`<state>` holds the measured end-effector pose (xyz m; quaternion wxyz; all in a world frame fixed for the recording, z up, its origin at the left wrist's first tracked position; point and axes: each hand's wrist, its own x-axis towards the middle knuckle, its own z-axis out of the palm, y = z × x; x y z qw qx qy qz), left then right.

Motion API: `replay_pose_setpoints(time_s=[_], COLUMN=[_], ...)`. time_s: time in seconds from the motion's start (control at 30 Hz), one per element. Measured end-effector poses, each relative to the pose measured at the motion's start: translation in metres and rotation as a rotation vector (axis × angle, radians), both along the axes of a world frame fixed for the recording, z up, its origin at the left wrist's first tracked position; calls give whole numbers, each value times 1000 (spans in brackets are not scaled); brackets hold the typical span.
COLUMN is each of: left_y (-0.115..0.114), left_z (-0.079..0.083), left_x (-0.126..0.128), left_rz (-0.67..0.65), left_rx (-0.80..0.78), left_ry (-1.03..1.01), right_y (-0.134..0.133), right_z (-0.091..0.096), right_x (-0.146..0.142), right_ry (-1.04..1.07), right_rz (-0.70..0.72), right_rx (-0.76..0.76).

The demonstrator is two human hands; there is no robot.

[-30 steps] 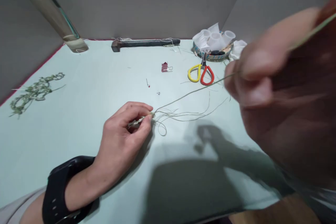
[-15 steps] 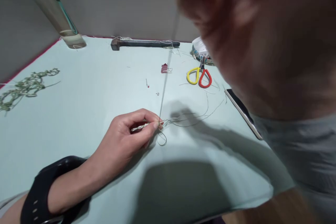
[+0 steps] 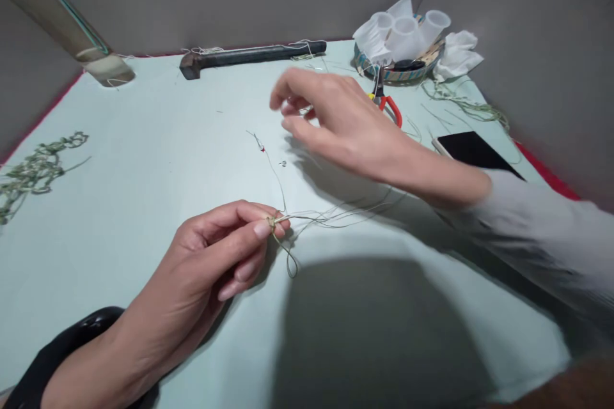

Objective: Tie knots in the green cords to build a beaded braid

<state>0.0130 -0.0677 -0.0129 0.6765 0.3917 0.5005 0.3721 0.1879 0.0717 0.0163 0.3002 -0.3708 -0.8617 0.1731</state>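
Observation:
My left hand (image 3: 218, 255) rests low on the pale green table (image 3: 144, 172) and pinches the knotted end of a bundle of thin green-beige threads (image 3: 330, 216) between thumb and forefinger. A small loop hangs below the pinch, and loose strands trail off to the right. One strand runs up from the pinch toward a small red-tipped pin (image 3: 261, 146). My right hand (image 3: 330, 121) hovers above the table's middle, fingers spread and slightly curled, with nothing visibly in them. It partly hides the red-and-yellow scissors (image 3: 389, 107).
A dark bar (image 3: 249, 55) lies along the back edge. A basket (image 3: 400, 70) with white plastic cups (image 3: 403, 32) stands at back right, crumpled paper beside it. A black phone (image 3: 472, 150) lies right, a knotted green cord (image 3: 33, 169) left, a tube (image 3: 62, 22) at back left.
My right hand, raised close to the camera pulling a thread taut, has let it go and dropped out over the table's middle. The left hand has kept its pinch.

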Motion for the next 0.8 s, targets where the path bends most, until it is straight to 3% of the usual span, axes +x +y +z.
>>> replay_pose_setpoints(time_s=[0.2,0.3,0.4,0.63,0.8], left_y=[0,0,1,5,4], left_z=[1,2,2,0,2], left_x=[-1,-1,-1,2,2], left_rz=[32,44,49,21,22], left_rx=[-38,-38,-34,-80,-62], left_ry=[-57,-53,-29,-11,-18], right_y=[-65,-77,-78,-79,-88], right_z=[-21,-26,-28,-32,-27], right_x=[32,32,32,44,40], right_ry=[88,66,59,172,96], right_rz=[154,267,234,283,88], right_rx=[-222,-339,-397,-130,158])
